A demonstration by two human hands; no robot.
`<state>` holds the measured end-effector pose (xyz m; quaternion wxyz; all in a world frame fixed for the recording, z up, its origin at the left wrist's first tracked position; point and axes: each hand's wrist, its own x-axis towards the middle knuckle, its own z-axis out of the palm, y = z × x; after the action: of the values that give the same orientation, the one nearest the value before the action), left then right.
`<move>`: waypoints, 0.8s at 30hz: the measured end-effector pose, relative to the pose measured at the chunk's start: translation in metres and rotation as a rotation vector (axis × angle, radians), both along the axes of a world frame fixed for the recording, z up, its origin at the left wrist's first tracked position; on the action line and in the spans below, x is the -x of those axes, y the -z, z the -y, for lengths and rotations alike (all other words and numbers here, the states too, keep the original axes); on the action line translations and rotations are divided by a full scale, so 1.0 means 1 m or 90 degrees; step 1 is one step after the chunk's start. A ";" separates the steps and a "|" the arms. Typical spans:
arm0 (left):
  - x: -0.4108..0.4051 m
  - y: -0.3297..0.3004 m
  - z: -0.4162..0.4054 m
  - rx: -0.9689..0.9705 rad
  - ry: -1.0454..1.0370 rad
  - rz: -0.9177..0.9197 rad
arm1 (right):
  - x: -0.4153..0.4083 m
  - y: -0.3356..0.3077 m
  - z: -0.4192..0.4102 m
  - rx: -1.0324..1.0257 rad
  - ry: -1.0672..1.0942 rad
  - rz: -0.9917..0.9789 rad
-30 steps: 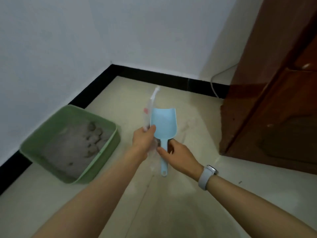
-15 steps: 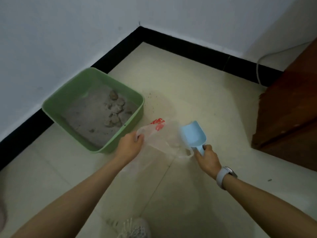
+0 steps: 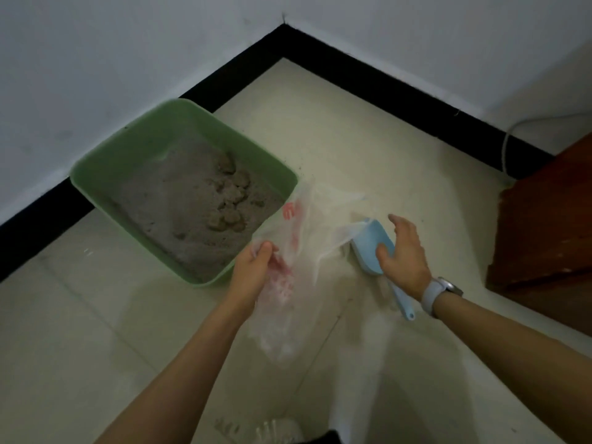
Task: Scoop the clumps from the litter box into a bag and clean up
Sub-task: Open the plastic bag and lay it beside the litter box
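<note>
Sitting by the wall, the green litter box [image 3: 96, 174] is holding grey clumps [image 3: 232, 200]; your left hand [image 3: 253, 270] is pinching the clear bag [image 3: 307, 238], your right hand [image 3: 405, 254] is hovering, fingers spread, over the blue scoop [image 3: 368, 248] lying on the floor [image 3: 368, 139].

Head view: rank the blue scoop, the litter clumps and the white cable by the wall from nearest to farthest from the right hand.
From the right hand:
1. Blue scoop, on the floor directly under its fingers.
2. Litter clumps, across the bag to the left, inside the green box.
3. White cable, far up at the right wall.
</note>
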<state>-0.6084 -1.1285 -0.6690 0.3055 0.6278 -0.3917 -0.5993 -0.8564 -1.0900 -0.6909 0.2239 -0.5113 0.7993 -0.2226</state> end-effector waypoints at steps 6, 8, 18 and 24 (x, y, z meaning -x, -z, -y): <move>-0.022 -0.028 0.035 0.070 0.131 0.052 | -0.038 -0.095 0.072 0.026 -0.367 0.080; -0.027 -0.034 0.044 0.093 0.162 0.087 | -0.048 -0.102 0.090 0.016 -0.473 -0.051; -0.046 -0.041 0.039 0.336 0.157 0.501 | -0.138 -0.114 0.142 -0.087 -0.470 0.145; -0.091 -0.047 -0.001 -0.010 -0.191 -0.083 | -0.160 -0.068 0.135 -0.037 -0.585 0.105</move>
<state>-0.5178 -1.1276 -0.6219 0.4119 0.6411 -0.2681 -0.5895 -0.6961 -1.2250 -0.6225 0.3764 -0.7863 0.4756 -0.1179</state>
